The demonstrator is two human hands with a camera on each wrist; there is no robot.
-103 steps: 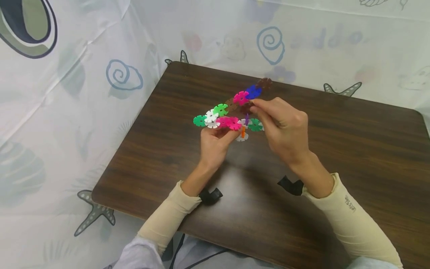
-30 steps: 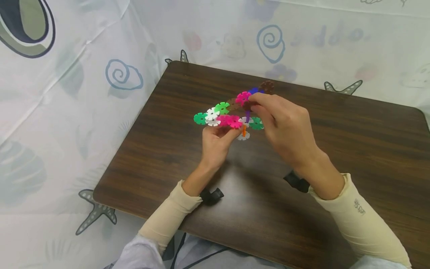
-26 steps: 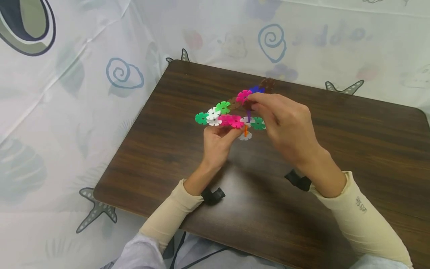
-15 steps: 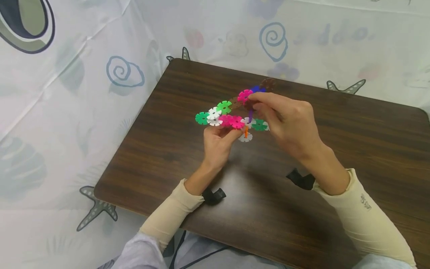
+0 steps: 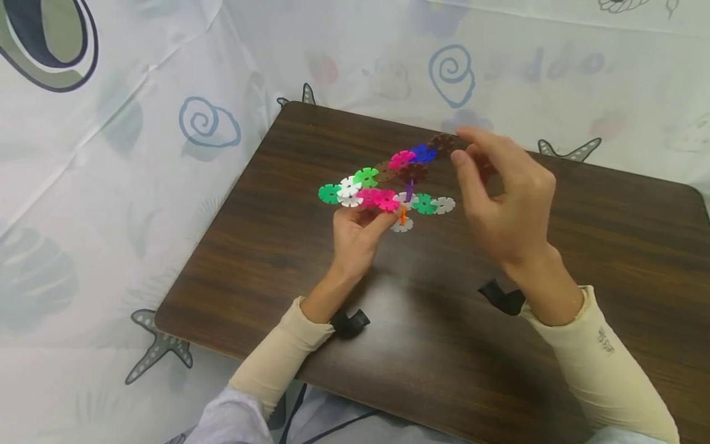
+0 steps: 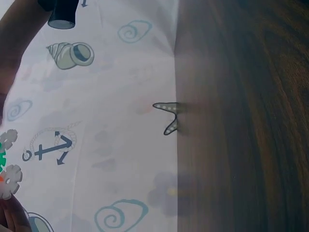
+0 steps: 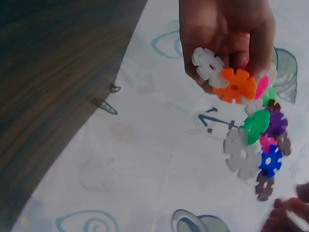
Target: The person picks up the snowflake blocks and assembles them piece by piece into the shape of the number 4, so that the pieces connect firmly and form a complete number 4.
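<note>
My left hand (image 5: pixel 357 243) pinches a chain of interlocking snowflake discs by its pink discs (image 5: pixel 386 199), above the table. To the left the chain has a green disc (image 5: pixel 330 193) and white ones. An upper branch climbs through a light green disc (image 5: pixel 366 177), a brown, a pink and a blue disc (image 5: pixel 423 153) to a brown end disc (image 5: pixel 442 143). An upright purple disc (image 5: pixel 409 191) stands between both rows; an orange disc (image 7: pixel 235 86) hangs below. My right hand (image 5: pixel 507 197) is just right of the brown end disc, thumb and forefinger parted, holding nothing visible.
The dark wooden table (image 5: pixel 266 271) lies beneath both hands. A pale printed curtain (image 5: pixel 355 55) surrounds its back and left edges. Black camera mounts (image 5: pixel 350 324) sit at both wrists over beige sleeves (image 5: pixel 604 357).
My right hand has let go of the upper branch near the pink and dark brown discs and moved right and up. The left hand keeps its hold and has barely moved.
</note>
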